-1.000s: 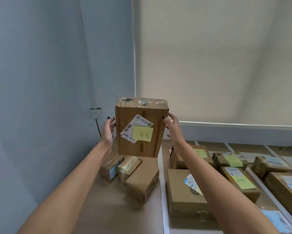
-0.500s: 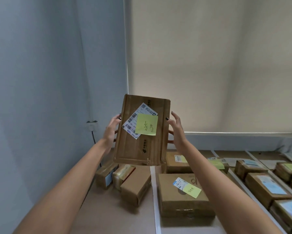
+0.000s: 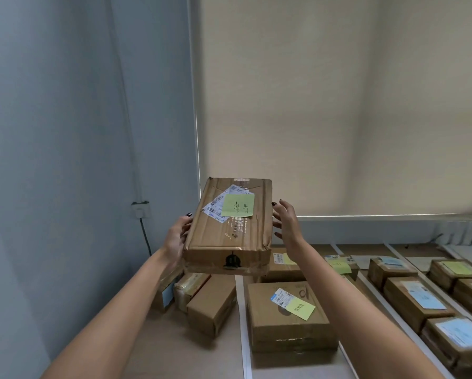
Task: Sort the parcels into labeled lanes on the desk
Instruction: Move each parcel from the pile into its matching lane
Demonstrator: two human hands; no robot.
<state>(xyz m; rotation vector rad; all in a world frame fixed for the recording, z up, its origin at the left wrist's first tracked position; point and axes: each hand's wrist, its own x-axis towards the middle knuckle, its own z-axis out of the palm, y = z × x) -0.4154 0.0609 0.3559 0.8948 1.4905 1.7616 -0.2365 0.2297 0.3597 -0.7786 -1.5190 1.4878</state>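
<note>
— Head view: where is the parcel [image 3: 230, 228]?
— Up in the air above the desk [image 3: 158, 348], over the far end of the leftmost lane, its yellow note [image 3: 238, 205] facing up.
— And the hands?
— The left hand [image 3: 178, 239] grasps its left edge. The right hand [image 3: 286, 224] is beside the right edge, fingers spread; contact cannot be told.
— Below?
— Other boxes lie in lanes split by white strips [image 3: 241, 318].

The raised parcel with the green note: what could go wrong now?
1. The parcel seems supported mainly by the left hand; the right hand has spread fingers at its edge, so it may slip.
2. If dropped, it would likely hit the small boxes below.
</note>
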